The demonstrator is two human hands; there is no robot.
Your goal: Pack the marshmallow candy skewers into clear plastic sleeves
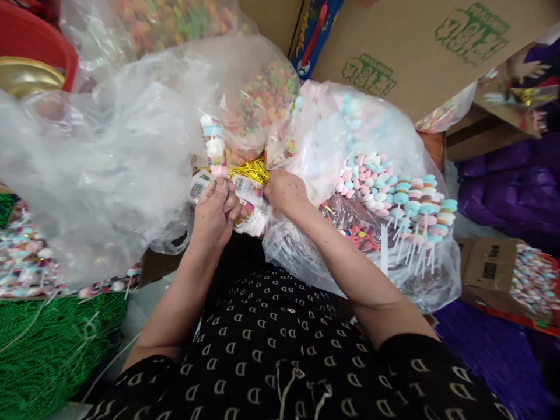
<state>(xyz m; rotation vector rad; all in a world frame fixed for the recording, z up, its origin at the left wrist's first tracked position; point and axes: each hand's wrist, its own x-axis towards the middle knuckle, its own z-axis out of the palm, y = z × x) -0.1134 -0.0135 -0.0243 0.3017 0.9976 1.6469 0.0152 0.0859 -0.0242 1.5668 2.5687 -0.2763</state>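
My left hand [217, 205] is closed around the lower end of a marshmallow stick [214, 144]. The stick stands upright in a clear printed wrapper, with white, blue and pink pieces stacked on it. My right hand [286, 191] rests at the edge of a bunch of yellow twist ties [252, 171], its fingers curled together. Whatever those fingertips hold, if anything, is hidden. Below and between my hands lie small printed wrappers [248, 188]. Unwrapped marshmallow sticks [422, 204] in pink, white and blue lie to the right, spilling from a clear bag [371, 116].
Large plastic bags [126, 157] bulge at the left, and a bag of colourful gummies [271, 96] sits behind my hands. A cardboard box [415, 52] stands at the back right. Green strands [52, 350] lie at lower left, purple ones [490, 356] at lower right.
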